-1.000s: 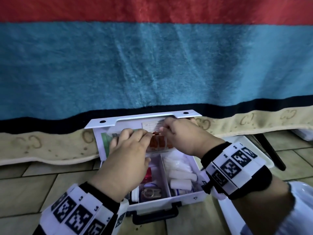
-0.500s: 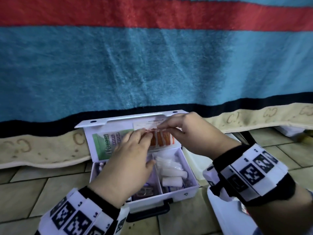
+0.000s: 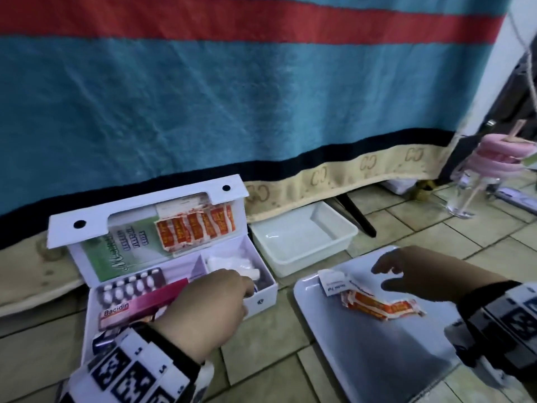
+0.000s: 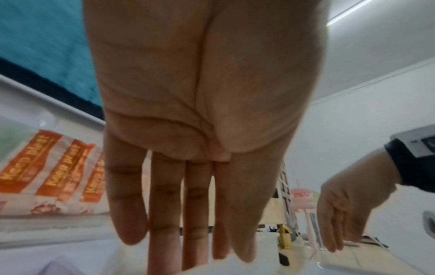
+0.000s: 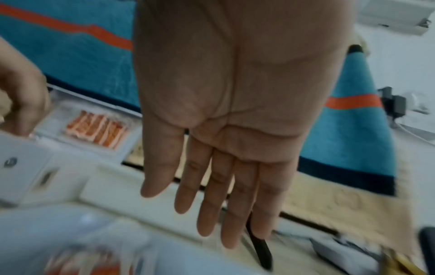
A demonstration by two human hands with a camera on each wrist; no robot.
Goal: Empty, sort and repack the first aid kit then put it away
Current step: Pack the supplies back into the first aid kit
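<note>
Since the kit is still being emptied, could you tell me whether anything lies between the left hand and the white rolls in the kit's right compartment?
Nothing visible does: the left hand reaches over the open compartment, fingers straight, above the white rolls.

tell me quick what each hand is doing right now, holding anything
Left hand: open, fingers straight, reaching into the first aid kit, holding nothing.
Right hand: open, empty, above the tray.
</note>
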